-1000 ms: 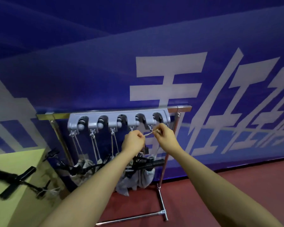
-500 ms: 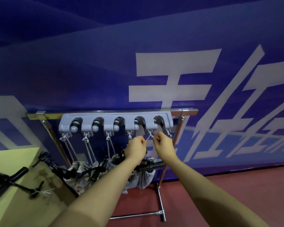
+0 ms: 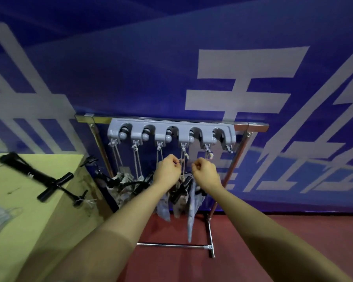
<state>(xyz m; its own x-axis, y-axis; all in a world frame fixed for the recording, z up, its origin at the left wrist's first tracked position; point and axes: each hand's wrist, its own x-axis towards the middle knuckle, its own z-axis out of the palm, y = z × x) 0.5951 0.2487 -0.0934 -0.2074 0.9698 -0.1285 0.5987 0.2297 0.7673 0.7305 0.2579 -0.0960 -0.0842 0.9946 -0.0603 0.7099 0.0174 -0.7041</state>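
Since a moment ago my left hand (image 3: 167,173) and right hand (image 3: 206,174) have dropped below the grey hook rack (image 3: 171,124) and parted. The white cord (image 3: 182,157) hangs from the fourth hook (image 3: 183,146) between them. My left fingers pinch it; my right fingers curl just beside it, grip unclear.

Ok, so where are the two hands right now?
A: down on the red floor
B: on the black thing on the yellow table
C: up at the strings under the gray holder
C: the left hand pinches a cord hanging under the gray holder, and the right hand is raised just beside it.
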